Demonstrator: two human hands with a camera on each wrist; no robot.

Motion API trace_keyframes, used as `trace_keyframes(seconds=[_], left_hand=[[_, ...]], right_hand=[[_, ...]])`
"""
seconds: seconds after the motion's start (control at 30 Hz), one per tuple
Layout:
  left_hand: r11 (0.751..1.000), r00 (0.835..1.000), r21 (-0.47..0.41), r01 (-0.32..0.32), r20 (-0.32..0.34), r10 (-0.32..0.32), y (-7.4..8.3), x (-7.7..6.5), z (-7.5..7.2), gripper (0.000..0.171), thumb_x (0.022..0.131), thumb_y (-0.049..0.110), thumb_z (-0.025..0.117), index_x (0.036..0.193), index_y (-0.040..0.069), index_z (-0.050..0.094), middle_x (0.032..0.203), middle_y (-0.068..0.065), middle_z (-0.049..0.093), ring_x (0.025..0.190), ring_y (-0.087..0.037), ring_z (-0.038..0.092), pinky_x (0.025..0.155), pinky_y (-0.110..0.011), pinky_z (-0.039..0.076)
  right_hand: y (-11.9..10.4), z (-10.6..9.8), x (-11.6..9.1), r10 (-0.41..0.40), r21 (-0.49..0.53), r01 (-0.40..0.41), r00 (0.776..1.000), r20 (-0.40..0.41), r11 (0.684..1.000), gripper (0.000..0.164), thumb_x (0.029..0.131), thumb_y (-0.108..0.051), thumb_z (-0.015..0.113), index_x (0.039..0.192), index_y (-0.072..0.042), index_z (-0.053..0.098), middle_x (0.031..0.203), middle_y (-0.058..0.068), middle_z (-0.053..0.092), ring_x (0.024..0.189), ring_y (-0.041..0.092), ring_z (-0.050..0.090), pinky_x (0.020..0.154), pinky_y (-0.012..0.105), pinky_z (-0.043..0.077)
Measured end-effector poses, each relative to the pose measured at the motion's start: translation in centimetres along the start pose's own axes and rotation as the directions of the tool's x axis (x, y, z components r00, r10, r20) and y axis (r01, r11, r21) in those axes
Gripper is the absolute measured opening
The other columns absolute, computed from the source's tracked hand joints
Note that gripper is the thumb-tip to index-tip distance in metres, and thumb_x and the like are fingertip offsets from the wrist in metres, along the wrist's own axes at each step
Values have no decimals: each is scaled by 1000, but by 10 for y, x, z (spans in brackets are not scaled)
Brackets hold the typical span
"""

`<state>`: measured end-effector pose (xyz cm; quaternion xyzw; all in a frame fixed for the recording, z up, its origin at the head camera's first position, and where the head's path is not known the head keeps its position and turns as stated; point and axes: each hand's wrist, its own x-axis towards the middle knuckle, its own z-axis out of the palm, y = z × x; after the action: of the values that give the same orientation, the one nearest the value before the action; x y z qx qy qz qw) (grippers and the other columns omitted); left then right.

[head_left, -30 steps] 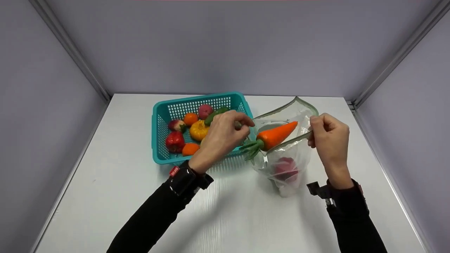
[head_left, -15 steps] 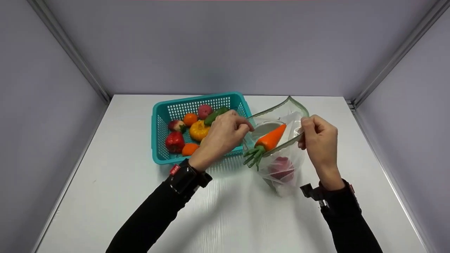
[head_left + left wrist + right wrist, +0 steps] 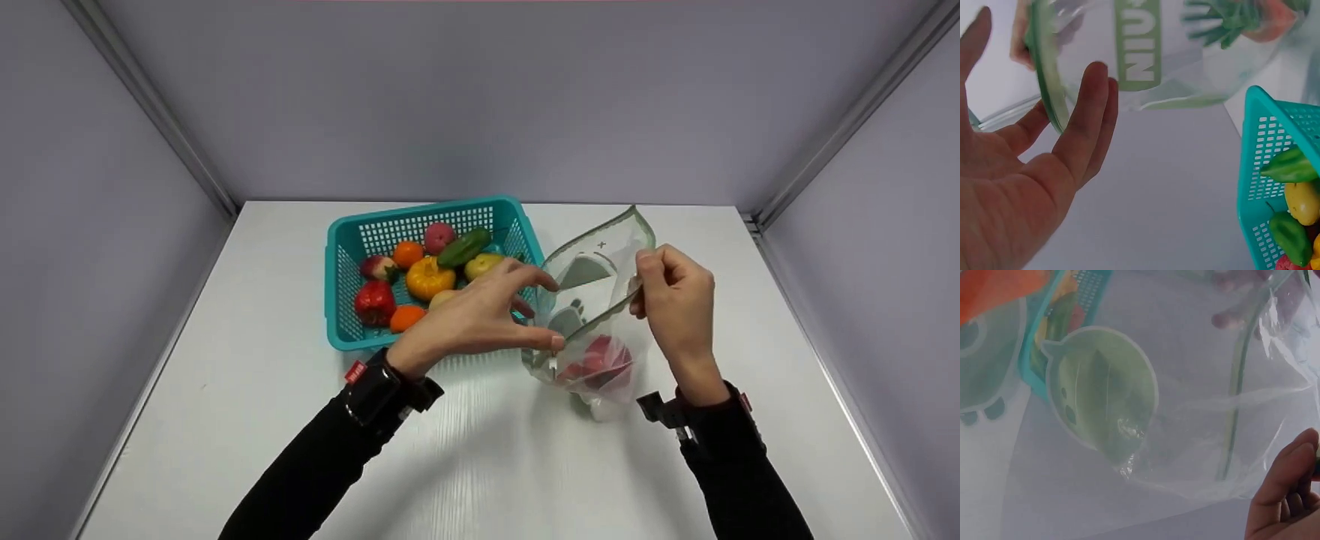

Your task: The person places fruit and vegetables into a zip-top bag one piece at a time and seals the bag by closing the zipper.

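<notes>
A clear zip bag (image 3: 615,244) with a green-edged mouth is held up at the right of the basket. My right hand (image 3: 679,307) pinches the near rim of its mouth. My left hand (image 3: 476,319) is beside the mouth's left end, thumb and fingers spread, gripping nothing; whether the fingertips touch the plastic is hard to tell. Inside the bag are a reddish item (image 3: 604,360), blurred by the film, and a carrot (image 3: 1268,23) with green leaves, seen through the plastic in the left wrist view. In the right wrist view, the carrot's orange body shows at the upper left.
A teal basket (image 3: 334,300) stands left of the bag, holding a red pepper (image 3: 375,302), a yellow pumpkin (image 3: 430,278), a green cucumber-like vegetable (image 3: 464,248), and several other fruits and vegetables. The white table (image 3: 247,420) meets grey walls (image 3: 480,105) at the back and sides.
The carrot, earlier lying across the bag's mouth, has dropped inside. My left hand has opened out from curled fingers and lowered slightly. The right hand has shifted left with the bag.
</notes>
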<state>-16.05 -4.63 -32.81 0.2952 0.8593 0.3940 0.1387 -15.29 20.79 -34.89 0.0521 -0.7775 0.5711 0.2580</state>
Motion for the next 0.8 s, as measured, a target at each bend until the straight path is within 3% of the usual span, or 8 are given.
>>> trace_keyframes(seconds=[0.23,0.4,0.6,0.7,0.8], left_hand=[[992,988,-128,-8,-153,-12,-5,8,13,33,101,35,68,123,10,70,119,-4,65,92,-17,66,82,-27,57],[979,964,-201,-30,-266,-25,-3,17,22,30,101,16,66,127,3,69,120,-8,66,94,-19,67,82,-25,57],[945,931,-314,-91,-363,-30,2,29,26,36,100,6,61,135,2,65,124,-9,62,90,-17,69,77,-25,59],[925,922,-357,-132,-387,-18,7,34,30,36,101,4,59,136,2,64,123,-10,61,88,-17,70,74,-26,59],[918,922,-362,-161,-388,8,11,36,35,35,100,4,58,135,2,64,120,-10,61,86,-16,71,76,-25,59]], right_hand=[[3,2,-9,25,-9,-24,997,72,1000,40,102,-24,62,71,2,58,54,4,56,42,12,53,41,22,46],[3,0,-9,66,-74,-58,990,121,996,45,103,-21,61,63,1,61,54,3,58,43,12,55,42,21,47],[-1,-14,16,75,39,-72,996,-54,997,43,104,-18,60,69,6,63,54,1,59,44,10,56,44,20,47],[-5,-20,25,33,107,-17,988,-152,994,42,103,-16,59,69,9,60,54,3,58,44,11,55,43,20,46],[-6,-24,27,-10,141,39,980,-200,989,43,102,-14,58,69,13,57,55,4,58,42,11,54,43,20,46]])
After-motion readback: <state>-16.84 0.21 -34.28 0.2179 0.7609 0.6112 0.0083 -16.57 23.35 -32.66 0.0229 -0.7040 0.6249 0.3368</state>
